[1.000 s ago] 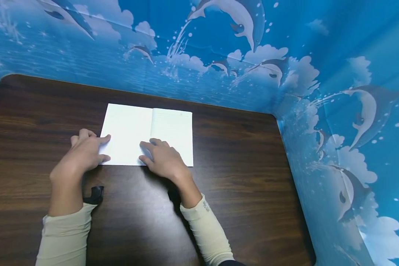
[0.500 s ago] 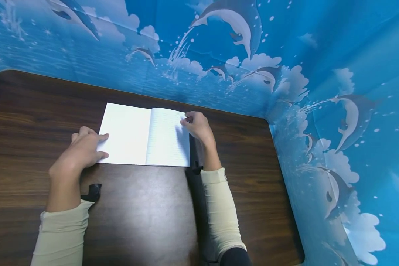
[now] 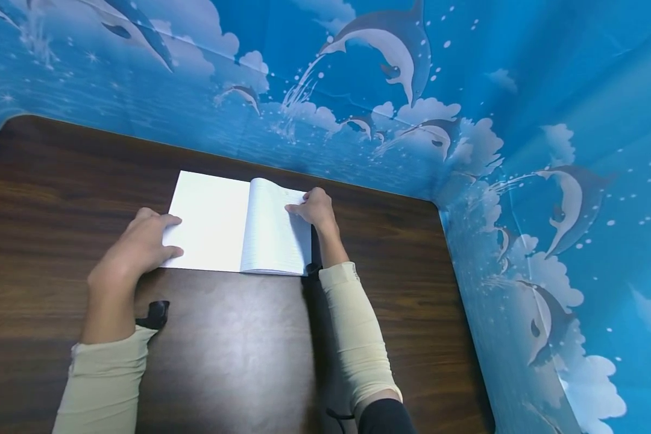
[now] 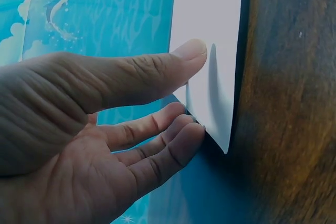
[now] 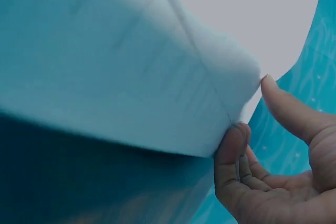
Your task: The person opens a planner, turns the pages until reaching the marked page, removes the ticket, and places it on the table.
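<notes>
Change: since half a second ago the right hand (image 3: 314,210) has slid a little inward along the notebook's far right corner, and the right-hand page now bulges up more; the left hand (image 3: 141,246) has hardly shifted.
Notebook: the open notebook (image 3: 239,226) lies flat on the table (image 3: 390,289), nearer its far edge than its near one, spine running away from the person.
Right hand: it sits at the notebook's far right corner, thumb and fingertips (image 5: 231,140) pinching the edge of the top page (image 5: 131,72); the right wrist view shows the sheet curved up off the pages under it, probably so that a single leaf comes free.
Left hand: it rests at the notebook's left edge, thumb (image 4: 157,72) lying on the blank left page (image 4: 212,45) and the fingers along or just under that edge; likely it keeps the notebook from sliding while the other side is lifted. Nothing is clasped in it.
Arms: both forearms, in pale sleeves (image 3: 358,337), reach forward from the near side of the notebook, the right one almost straight along its right edge.
Backdrop: a blue dolphin-print sheet (image 3: 466,90) stands behind and to the right of the notebook.
</notes>
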Demonstrator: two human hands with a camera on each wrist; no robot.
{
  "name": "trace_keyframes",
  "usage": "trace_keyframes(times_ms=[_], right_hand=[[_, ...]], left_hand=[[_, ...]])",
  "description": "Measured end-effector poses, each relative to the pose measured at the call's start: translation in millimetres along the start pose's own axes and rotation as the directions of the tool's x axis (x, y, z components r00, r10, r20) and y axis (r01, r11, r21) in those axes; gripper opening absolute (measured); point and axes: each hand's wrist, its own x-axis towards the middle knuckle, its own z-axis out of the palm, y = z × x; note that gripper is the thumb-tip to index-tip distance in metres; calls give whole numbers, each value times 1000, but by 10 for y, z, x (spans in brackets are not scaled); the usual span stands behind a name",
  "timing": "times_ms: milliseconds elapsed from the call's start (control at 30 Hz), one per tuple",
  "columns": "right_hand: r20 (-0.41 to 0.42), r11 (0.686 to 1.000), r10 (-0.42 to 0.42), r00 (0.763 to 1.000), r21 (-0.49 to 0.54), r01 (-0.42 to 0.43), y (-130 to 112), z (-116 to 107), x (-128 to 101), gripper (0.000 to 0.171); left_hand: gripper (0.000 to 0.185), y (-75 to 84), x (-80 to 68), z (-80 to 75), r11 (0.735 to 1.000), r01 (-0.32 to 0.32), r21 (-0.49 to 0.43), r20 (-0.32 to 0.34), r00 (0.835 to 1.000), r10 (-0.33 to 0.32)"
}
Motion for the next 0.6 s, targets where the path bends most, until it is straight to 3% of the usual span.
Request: trace_keyframes(times_ms=[167, 367, 600], right_hand=[[-18, 1000, -4, 1000, -15, 3, -18, 37, -20, 45], [-90, 990, -28, 996, -143, 15, -92, 76, -63, 48], [-39, 994, 15, 999, -108, -19, -111, 79, -70, 39]], left_hand=[[69, -2, 12, 3, 1000, 6, 0, -16, 1000, -6], [69, 13, 24, 4, 1000, 11, -4, -23, 1000, -11], [68, 16, 13, 8, 1000, 22, -6, -26, 999, -22]])
